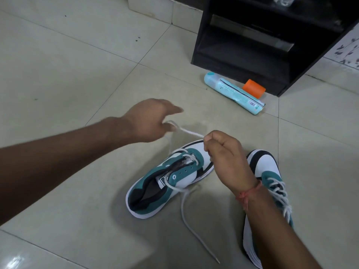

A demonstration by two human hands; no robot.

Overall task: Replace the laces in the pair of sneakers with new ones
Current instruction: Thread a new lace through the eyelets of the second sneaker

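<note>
**Lace stretched between two hands**

A white lace (191,133) ran from the left sneaker (171,179) on the tiled floor (58,65). The left hand (149,121) and right hand (223,150) both pinched it. The laced right sneaker (270,171) lay just beside.

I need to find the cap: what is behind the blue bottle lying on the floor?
An orange cylinder lies just behind the blue bottle, before the black shelf unit. Its lower part is covered by the bottle.
</note>
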